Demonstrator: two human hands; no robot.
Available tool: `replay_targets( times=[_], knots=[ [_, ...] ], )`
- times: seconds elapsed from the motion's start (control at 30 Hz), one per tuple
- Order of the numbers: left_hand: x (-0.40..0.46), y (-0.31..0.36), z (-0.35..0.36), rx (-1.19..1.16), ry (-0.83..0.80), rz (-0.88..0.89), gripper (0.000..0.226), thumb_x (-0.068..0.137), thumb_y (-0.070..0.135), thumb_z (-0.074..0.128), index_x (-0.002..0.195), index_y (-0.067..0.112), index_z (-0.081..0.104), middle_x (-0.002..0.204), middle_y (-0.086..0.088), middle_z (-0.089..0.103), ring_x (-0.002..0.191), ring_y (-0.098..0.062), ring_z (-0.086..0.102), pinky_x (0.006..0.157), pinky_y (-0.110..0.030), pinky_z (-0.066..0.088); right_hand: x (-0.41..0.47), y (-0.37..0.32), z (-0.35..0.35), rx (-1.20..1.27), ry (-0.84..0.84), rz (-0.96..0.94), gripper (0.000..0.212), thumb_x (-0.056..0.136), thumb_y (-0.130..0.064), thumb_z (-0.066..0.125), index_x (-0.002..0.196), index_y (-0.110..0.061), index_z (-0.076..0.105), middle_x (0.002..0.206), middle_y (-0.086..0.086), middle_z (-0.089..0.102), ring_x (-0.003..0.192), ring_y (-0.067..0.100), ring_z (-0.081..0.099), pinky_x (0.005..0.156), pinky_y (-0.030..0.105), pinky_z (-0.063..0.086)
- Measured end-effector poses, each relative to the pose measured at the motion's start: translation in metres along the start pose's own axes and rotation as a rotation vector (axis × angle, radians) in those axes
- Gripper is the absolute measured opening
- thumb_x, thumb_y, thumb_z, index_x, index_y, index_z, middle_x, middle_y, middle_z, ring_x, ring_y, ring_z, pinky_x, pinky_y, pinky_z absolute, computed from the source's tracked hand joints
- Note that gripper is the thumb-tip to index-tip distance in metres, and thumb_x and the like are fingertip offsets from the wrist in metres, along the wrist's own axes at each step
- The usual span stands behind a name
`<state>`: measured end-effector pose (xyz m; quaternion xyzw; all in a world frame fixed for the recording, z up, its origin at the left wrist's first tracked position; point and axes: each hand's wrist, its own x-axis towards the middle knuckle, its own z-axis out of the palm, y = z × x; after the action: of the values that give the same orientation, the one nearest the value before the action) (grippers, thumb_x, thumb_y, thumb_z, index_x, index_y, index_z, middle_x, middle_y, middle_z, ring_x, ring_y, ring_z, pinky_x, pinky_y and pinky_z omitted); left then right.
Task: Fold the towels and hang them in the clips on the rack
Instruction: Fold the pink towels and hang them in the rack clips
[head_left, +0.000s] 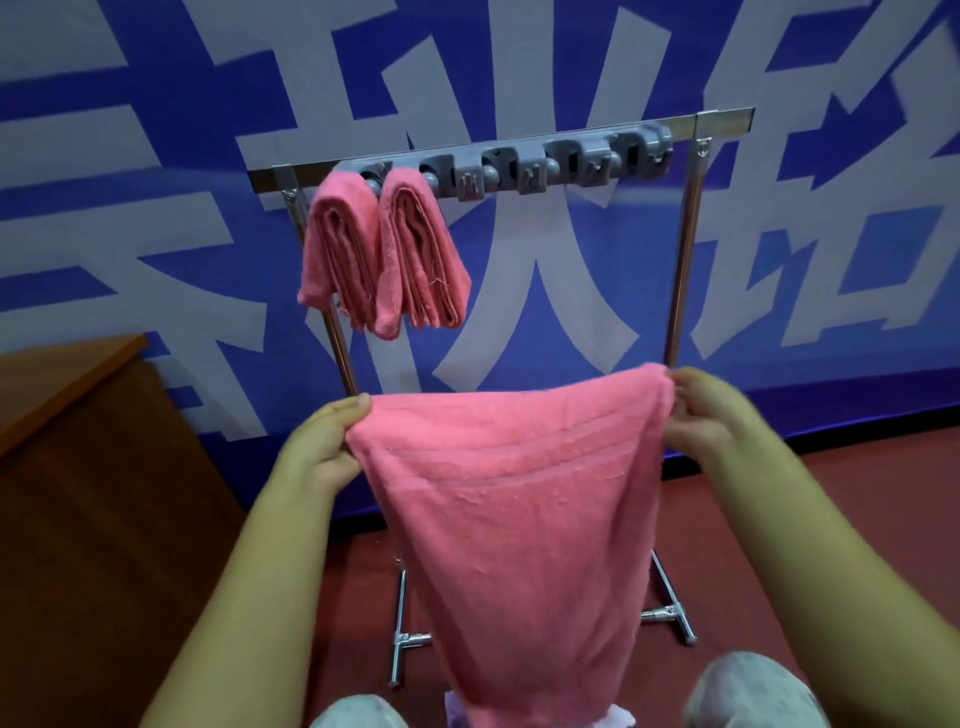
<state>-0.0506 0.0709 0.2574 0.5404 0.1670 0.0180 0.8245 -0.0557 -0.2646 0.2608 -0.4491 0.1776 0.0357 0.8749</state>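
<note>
Huge pale characters sprawl across the blue wall banner (156, 171) beyond the hands, cropped and blurred; none fully legible.

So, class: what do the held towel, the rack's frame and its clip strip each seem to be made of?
Held towel: pink terry cloth, probably cotton; nubby surface, limp drape.
Rack frame: polished metal, likely steel or chrome-plated; bright reflections.
Clip strip: grey moulded plastic by its matte look, though blurred.

Background: blue wall banner (171, 156) with large pale grey-white characters, black baseboard strip (857, 434) along its lower edge, reddish-brown floor (810, 514) below, brown wooden tabletop (57, 374) with darker side panel at left, and pale grey trouser knees (748, 691) at bottom edge.
</note>
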Motion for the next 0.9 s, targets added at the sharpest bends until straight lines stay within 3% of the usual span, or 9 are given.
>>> replay_targets(
  times=[0.07, 0.17, 0.3, 0.4, 0.5, 0.63, 0.7, 0.77, 0.9],
  knots=[
    [-0.008, -0.009, 0.013, -0.058, 0.038, -0.011, 0.015, 0.091, -0.002, 0.051, 0.082, 0.008, 0.057, 0.077, -0.01, 0.059, 0.067, -0.016, 0.058, 0.051, -0.024, 0.056, -0.002, 0.017, 0.01, 0.03, -0.003, -0.03, 0.031, 0.098, -0.005, 0.035, 0.071, -0.005, 0.05, 0.037, 0.003, 0.056, 0.032, 0.009, 0.056, 0.033, 0.015, 0.043],
    [-0.043, -0.013, 0.041, -0.087, -0.076, 0.054, 0.017, 0.091, -0.003, 0.049, 0.089, 0.011, 0.059, 0.074, -0.005, 0.054, 0.055, -0.01, 0.056, 0.055, -0.022, 0.056, -0.016, 0.036, 0.033, -0.083, -0.036, -0.209, 0.02, 0.094, 0.002, 0.045, 0.08, -0.001, 0.059, 0.058, 0.008, 0.065, 0.049, 0.007, 0.064, 0.048, 0.017, 0.052],
    [-0.095, -0.013, 0.072, 0.002, -0.288, 0.137, 0.012, 0.087, -0.001, 0.054, 0.089, 0.003, 0.065, 0.067, -0.008, 0.066, 0.059, -0.012, 0.065, 0.068, -0.025, 0.058, -0.053, 0.051, 0.059, -0.431, -0.138, -0.452, 0.014, 0.091, -0.008, 0.054, 0.09, -0.013, 0.068, 0.086, 0.012, 0.071, 0.079, 0.018, 0.066, 0.077, 0.038, 0.055],
    [-0.123, -0.014, 0.083, 0.057, -0.375, 0.185, 0.013, 0.083, -0.002, 0.056, 0.088, -0.002, 0.067, 0.076, -0.011, 0.072, 0.071, -0.014, 0.07, 0.074, -0.022, 0.058, -0.086, 0.054, 0.068, -0.555, -0.231, -0.596, 0.01, 0.091, -0.016, 0.058, 0.087, -0.017, 0.067, 0.078, 0.008, 0.073, 0.07, 0.014, 0.065, 0.07, 0.033, 0.053],
    [-0.135, -0.014, 0.081, 0.072, -0.424, 0.196, 0.026, 0.073, -0.005, 0.06, 0.098, -0.004, 0.068, 0.095, -0.017, 0.073, 0.088, -0.021, 0.071, 0.079, -0.024, 0.057, -0.107, 0.053, 0.065, -0.593, -0.286, -0.649, 0.012, 0.092, -0.019, 0.058, 0.09, -0.022, 0.069, 0.08, -0.001, 0.074, 0.076, 0.01, 0.069, 0.073, 0.029, 0.055],
    [-0.143, -0.014, 0.081, 0.217, -0.449, 0.301, 0.036, 0.076, -0.016, 0.058, 0.104, 0.003, 0.069, 0.101, -0.013, 0.073, 0.099, -0.023, 0.069, 0.088, -0.029, 0.054, -0.116, 0.05, 0.059, -0.592, -0.306, -0.646, 0.016, 0.092, -0.021, 0.057, 0.088, -0.028, 0.07, 0.082, 0.012, 0.072, 0.077, 0.029, 0.067, 0.074, 0.048, 0.053],
    [-0.147, -0.016, 0.084, 0.267, -0.399, 0.373, 0.03, 0.076, -0.012, 0.061, 0.096, 0.009, 0.072, 0.094, -0.009, 0.075, 0.093, -0.021, 0.071, 0.083, -0.027, 0.056, -0.119, 0.049, 0.057, -0.612, -0.324, -0.645, 0.017, 0.093, -0.021, 0.056, 0.089, -0.028, 0.071, 0.085, 0.013, 0.071, 0.084, 0.035, 0.067, 0.079, 0.053, 0.052],
    [-0.15, -0.016, 0.086, 0.303, -0.35, 0.432, 0.023, 0.078, -0.008, 0.064, 0.086, 0.011, 0.073, 0.084, -0.006, 0.076, 0.083, -0.019, 0.073, 0.074, -0.024, 0.057, -0.121, 0.048, 0.056, -0.654, -0.351, -0.645, 0.017, 0.094, -0.021, 0.055, 0.09, -0.026, 0.071, 0.086, 0.006, 0.073, 0.084, 0.029, 0.068, 0.081, 0.05, 0.054],
    [-0.151, -0.014, 0.085, 0.557, -0.275, 0.615, 0.013, 0.08, 0.004, 0.068, 0.077, 0.016, 0.071, 0.078, -0.001, 0.067, 0.064, -0.006, 0.065, 0.057, -0.016, 0.051, -0.121, 0.046, 0.053, -0.666, -0.401, -0.628, 0.016, 0.094, -0.016, 0.054, 0.089, -0.018, 0.07, 0.085, -0.007, 0.074, 0.079, 0.006, 0.069, 0.073, 0.027, 0.055]
  ],
)
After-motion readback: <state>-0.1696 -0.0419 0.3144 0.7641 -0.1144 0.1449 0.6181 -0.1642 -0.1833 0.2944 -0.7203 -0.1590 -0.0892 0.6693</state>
